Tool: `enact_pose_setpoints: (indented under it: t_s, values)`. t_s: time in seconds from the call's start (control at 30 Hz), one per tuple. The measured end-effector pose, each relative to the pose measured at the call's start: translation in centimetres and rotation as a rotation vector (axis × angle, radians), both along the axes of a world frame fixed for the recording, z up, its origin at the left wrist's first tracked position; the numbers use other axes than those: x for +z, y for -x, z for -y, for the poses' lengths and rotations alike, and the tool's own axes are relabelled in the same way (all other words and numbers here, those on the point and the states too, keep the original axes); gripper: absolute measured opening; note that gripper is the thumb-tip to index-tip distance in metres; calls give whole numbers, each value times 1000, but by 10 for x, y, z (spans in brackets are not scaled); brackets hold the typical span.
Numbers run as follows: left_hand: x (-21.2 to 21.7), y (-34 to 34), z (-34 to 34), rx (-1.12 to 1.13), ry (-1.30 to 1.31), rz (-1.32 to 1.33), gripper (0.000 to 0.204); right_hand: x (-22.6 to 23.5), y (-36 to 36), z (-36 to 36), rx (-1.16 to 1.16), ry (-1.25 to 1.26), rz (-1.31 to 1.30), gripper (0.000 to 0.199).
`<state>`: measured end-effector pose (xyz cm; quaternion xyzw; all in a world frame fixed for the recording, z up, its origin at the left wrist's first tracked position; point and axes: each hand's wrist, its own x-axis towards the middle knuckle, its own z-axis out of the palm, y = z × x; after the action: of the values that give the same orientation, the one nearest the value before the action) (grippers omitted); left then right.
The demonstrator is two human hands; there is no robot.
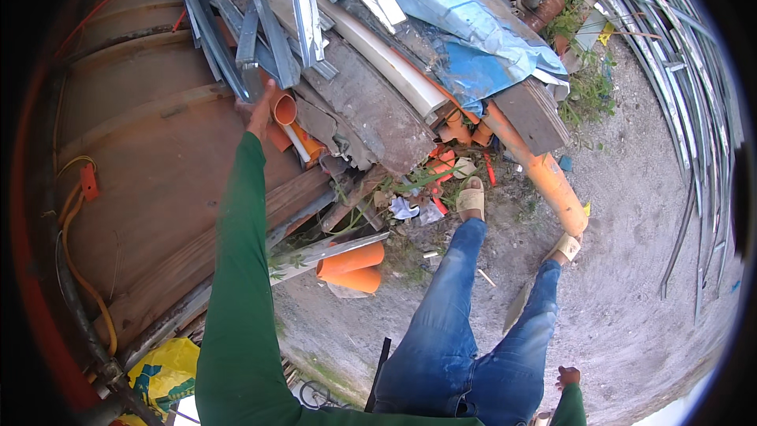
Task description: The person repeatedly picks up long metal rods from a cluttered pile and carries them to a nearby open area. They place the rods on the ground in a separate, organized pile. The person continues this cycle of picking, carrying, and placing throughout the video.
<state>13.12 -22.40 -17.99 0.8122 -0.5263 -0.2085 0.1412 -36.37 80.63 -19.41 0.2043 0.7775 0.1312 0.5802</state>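
Note:
My left arm, in a green sleeve, stretches up to the pile. At its end my left hand (257, 113) is closed round the lower end of a grey metal channel (251, 83), with fingers showing on both sides of it. Right beside that hand is the open mouth of an orange pipe (284, 110). More metal channels (272, 39) lie loosely crossed above. My right hand (568, 377) hangs low at my side, away from the pile. Its fingers look curled, and nothing shows in them.
A blue tarp (473, 39) covers part of the pile, beside weathered boards (363, 102). A long orange pipe (552, 185) slants down near my foot. Brown panels (150, 197) extend at left. Short orange pipes (352, 268) lie below the pile. Long metal strips (686, 87) curve along the right.

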Motion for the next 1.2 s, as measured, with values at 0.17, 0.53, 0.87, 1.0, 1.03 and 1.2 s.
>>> enact_pose_setpoints:
  t_s: [0.17, 0.53, 0.87, 1.0, 1.03, 1.2]
  values:
    - [-18, -38, 89, -18, -171, -152, 135, 3, -23, 50, -92, 7, -105, 33]
    - [-64, -61, 119, -143, 60, 220, 97, -20, -62, -35, 226, 74, -14, 34]
    - [42, -45, 106, 58, -3, -150, 60, 5, -84, 41, 337, 16, -135, 35]
    - [80, -37, 113, 85, -8, -267, 54, 13, -99, 56, 457, 102, -161, 35]
    - [95, -46, 123, 86, -26, -332, 54, 9, -99, 65, 411, 110, -146, 36]
    - [166, -40, 129, 96, -119, -386, 49, -21, -108, 65, 377, 181, -229, 32]
